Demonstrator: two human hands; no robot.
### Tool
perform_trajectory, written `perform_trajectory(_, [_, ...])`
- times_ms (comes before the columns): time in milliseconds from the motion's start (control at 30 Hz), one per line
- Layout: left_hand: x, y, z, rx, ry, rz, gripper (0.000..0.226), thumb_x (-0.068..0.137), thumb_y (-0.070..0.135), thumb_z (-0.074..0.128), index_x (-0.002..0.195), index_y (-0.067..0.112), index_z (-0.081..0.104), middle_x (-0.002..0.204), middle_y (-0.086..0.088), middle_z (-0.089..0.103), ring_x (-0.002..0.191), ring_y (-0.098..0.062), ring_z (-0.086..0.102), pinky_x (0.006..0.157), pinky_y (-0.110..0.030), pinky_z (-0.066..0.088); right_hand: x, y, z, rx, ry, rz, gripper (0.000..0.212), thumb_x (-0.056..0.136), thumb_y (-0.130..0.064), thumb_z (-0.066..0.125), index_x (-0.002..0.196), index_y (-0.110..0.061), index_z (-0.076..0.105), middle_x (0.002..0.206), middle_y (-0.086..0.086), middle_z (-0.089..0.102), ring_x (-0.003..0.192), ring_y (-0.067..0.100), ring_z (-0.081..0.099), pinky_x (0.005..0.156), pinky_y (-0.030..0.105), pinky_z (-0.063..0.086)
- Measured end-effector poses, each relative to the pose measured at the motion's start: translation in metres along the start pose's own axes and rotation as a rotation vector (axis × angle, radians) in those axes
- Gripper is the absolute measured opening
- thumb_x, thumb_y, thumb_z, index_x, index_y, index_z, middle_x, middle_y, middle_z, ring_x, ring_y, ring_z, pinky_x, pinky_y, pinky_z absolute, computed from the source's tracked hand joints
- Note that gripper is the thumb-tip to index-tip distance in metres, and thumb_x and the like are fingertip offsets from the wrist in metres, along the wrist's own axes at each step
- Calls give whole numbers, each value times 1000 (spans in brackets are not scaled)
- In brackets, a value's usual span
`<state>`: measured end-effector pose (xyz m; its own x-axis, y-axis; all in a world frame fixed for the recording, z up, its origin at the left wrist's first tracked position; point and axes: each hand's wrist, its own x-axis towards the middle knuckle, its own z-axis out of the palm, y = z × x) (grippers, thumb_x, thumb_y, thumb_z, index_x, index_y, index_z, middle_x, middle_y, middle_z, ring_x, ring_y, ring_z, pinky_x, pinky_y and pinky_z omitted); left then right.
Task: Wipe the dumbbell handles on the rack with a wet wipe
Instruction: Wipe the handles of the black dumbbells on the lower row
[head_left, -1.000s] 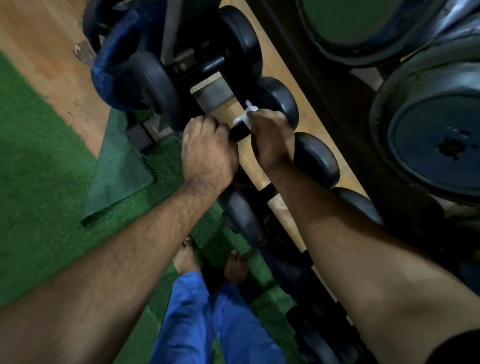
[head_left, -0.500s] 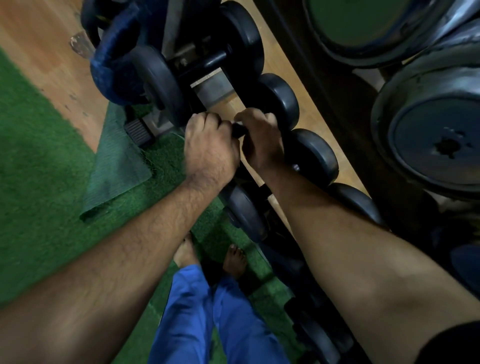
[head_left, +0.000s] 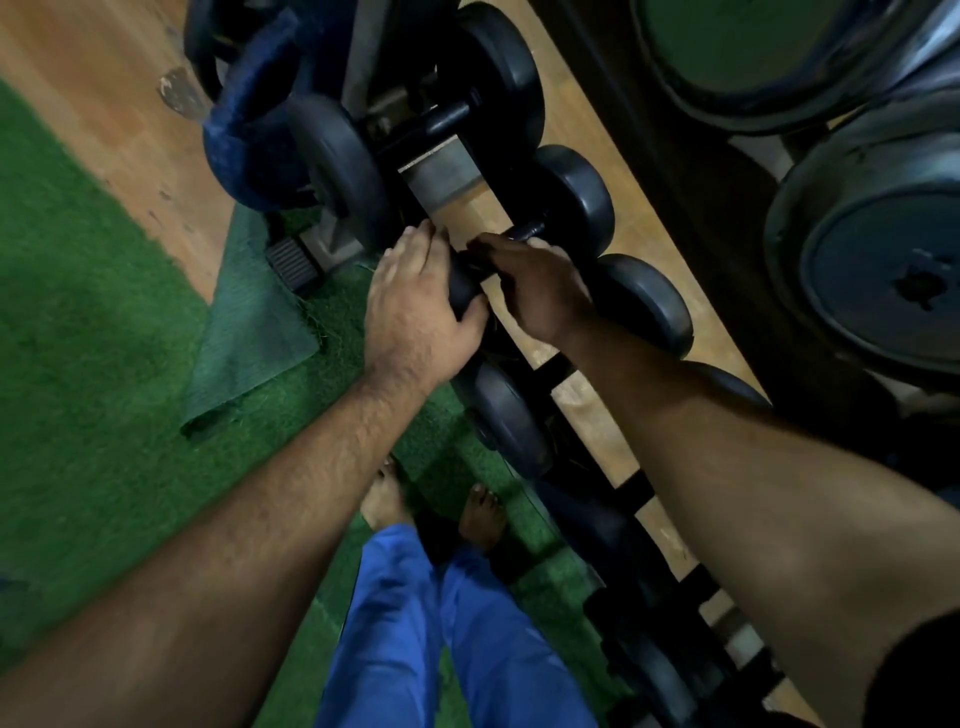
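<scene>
A small black dumbbell (head_left: 576, 202) lies across the rack's (head_left: 558, 364) rails, and a short piece of its handle (head_left: 525, 230) shows beside the far head. My left hand (head_left: 415, 306) holds the near head (head_left: 462, 283), fingers over the top and thumb curled under it. My right hand (head_left: 535, 286) is wrapped over the handle just right of the left hand. The wet wipe is hidden beneath the right hand.
More black dumbbells (head_left: 649, 301) fill the rack toward me, and a bigger one (head_left: 337, 171) sits beyond. Large weight plates (head_left: 883, 275) stand at the right. A blue padded object (head_left: 249, 130), green turf (head_left: 93, 322) with a folded corner, and my bare feet (head_left: 483, 514) lie below.
My right hand slid along the handle toward the near head, and the white wipe tip seen a second ago is now covered. My left hand's fingers have straightened over the near head.
</scene>
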<state>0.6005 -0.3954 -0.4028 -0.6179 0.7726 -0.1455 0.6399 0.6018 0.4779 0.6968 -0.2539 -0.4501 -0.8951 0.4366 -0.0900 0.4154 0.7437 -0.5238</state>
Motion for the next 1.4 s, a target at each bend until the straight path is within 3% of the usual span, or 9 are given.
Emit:
perform_trajectory(100, [0, 0, 0, 3, -11, -5, 78, 86, 42, 61, 148, 3, 35, 157, -14, 31, 147, -28, 24, 121, -40, 20, 5, 9, -4, 27, 8, 97, 49, 87, -7, 43, 128, -20, 67, 136, -2, 61, 124, 20, 59, 104, 33, 47])
perform_trajectory(267, [0, 3, -4, 7, -25, -9, 77, 87, 43, 60, 148, 3, 35, 157, -14, 31, 147, -28, 24, 122, -40, 18, -15, -13, 7, 107, -130, 81, 58, 87, -41, 38, 142, -28, 52, 148, -7, 50, 134, 13, 50, 110, 27, 40])
perform_trajectory(433, [1, 3, -5, 25, -51, -17, 78, 90, 44, 59, 150, 3, 30, 159, -13, 27, 149, -26, 19, 123, -39, 14, -8, -4, 4, 154, -25, 107, 54, 87, -11, 43, 138, -18, 58, 146, 0, 53, 132, 9, 50, 113, 20, 34])
perform_trajectory(667, [3, 11, -8, 127, -49, -10, 74, 91, 43, 59, 149, 6, 32, 159, -11, 28, 150, -23, 17, 123, -39, 9, -28, -13, 3, 6, 85, 33, 50, 92, -33, 39, 139, -37, 54, 146, -16, 50, 120, 10, 60, 91, 26, 53])
perform_trajectory(767, [4, 17, -10, 152, -51, 19, 65, 90, 37, 61, 146, 9, 39, 157, -9, 32, 150, -22, 17, 124, -38, 7, -23, -5, 8, 161, 220, 253, 40, 97, -26, 54, 135, -38, 59, 147, -17, 48, 131, 2, 48, 108, 17, 38])
perform_trajectory(933, [9, 19, -11, 164, -84, 38, 54, 89, 32, 60, 138, 11, 49, 153, -9, 38, 149, -22, 20, 123, -38, 7, -16, -8, 23, 178, 318, 531, 41, 96, -30, 57, 135, -41, 57, 151, -21, 41, 136, 4, 44, 107, 21, 38])
perform_trajectory(1033, [11, 20, -12, 148, -98, 38, 49, 88, 31, 60, 132, 11, 53, 152, -9, 40, 148, -23, 22, 123, -39, 9, -12, -7, 33, 342, 486, 550, 32, 97, -25, 58, 127, -25, 67, 145, -3, 53, 133, 11, 50, 107, 22, 41])
perform_trajectory(1300, [11, 22, -9, 120, -107, 21, 48, 86, 27, 59, 131, 11, 55, 151, -14, 38, 147, -27, 22, 123, -40, 10, 24, -21, 30, 1001, 857, 1048, 16, 84, -7, 69, 88, -19, 79, 99, 7, 76, 97, 20, 71, 93, 36, 56])
perform_trajectory(1400, [10, 22, -9, 121, -111, 23, 48, 85, 27, 59, 130, 10, 55, 150, -15, 39, 147, -28, 22, 123, -41, 11, 27, -9, 23, 1266, 781, 1161, 10, 86, -4, 69, 85, -14, 70, 87, 9, 72, 81, 23, 71, 79, 32, 60])
